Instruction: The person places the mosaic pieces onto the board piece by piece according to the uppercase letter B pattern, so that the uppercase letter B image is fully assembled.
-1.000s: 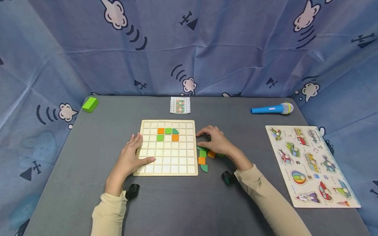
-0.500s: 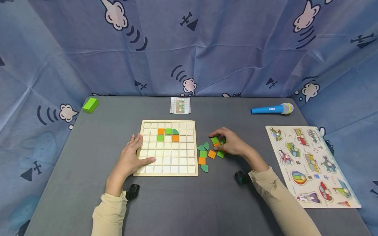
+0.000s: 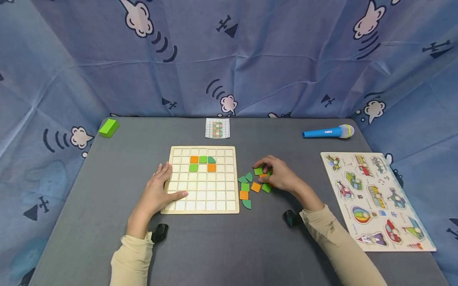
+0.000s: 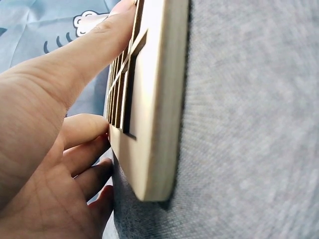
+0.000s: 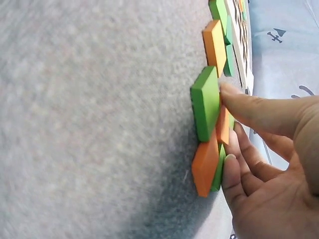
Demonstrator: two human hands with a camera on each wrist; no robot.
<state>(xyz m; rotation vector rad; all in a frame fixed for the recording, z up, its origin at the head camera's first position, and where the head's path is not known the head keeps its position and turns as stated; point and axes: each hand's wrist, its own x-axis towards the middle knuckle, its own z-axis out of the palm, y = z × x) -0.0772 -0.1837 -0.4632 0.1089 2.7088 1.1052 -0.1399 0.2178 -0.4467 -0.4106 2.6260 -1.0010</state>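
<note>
A pale wooden grid board [image 3: 202, 185] lies on the table, with several orange and green tiles in its upper cells. My left hand [image 3: 154, 196] rests at its left edge, thumb extended over the top face and fingers along the side, as the left wrist view also shows. Right of the board is a loose group of square and quarter-round tiles. Over their right part is my right hand [image 3: 280, 173], thumb and fingers apart, touching among the tiles. In the right wrist view a green square tile [image 5: 205, 104] and an orange tile [image 5: 205, 167] lie beside the hand [image 5: 279, 149], which partly hides others.
A small printed pattern card [image 3: 217, 128] lies behind the board. A blue toy microphone [image 3: 327, 132] is at the back right, a picture puzzle board [image 3: 377, 202] at the right. One green block [image 3: 109, 128] sits in the back left corner, before a blue curtain [image 3: 229, 59].
My right hand has moved right, from the board's right edge to the loose tiles. A green tile by its fingertips has shifted slightly. My left hand stays on the board.
</note>
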